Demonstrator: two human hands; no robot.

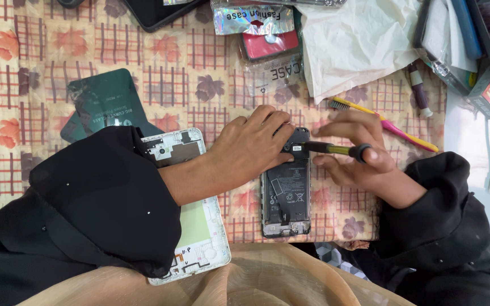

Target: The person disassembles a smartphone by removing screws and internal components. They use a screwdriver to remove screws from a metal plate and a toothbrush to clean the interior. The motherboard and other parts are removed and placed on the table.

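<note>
Working the upper end of the opened phone (286,195), back cover off and battery showing, lying flat on the flower-and-check cloth over the surface (46,51), just ahead of the person's lap. Left hand (253,148) presses down on the phone's top left corner, fingers together and flat on the frame, not gripping anything. Right hand (355,153) has its fingers clamped on the screwdriver (336,149), black cap against the fingers, yellow shaft, tip resting at the phone's top edge near a small white sticker. To do it well, I'd judge: keep the left hand's weight on so the phone can't spin, seat the tip fully before turning, hold the driver more upright than it lies now, light torque only. White back cover (199,226) lies inside-up just left of the phone, partly under the black sleeve. Packages: dark green flat sleeve (106,99) with pale lettering at left, tilted; two clear plastic pouches at top centre, one with a shiny rainbow header strip (250,18) holding a red case (269,44), one clear with grey print below it. Crumpled white paper (353,45) to their right; pink-yellow toothbrush (392,126) beyond the right hand; colourful boxes stacked at top right.
</note>
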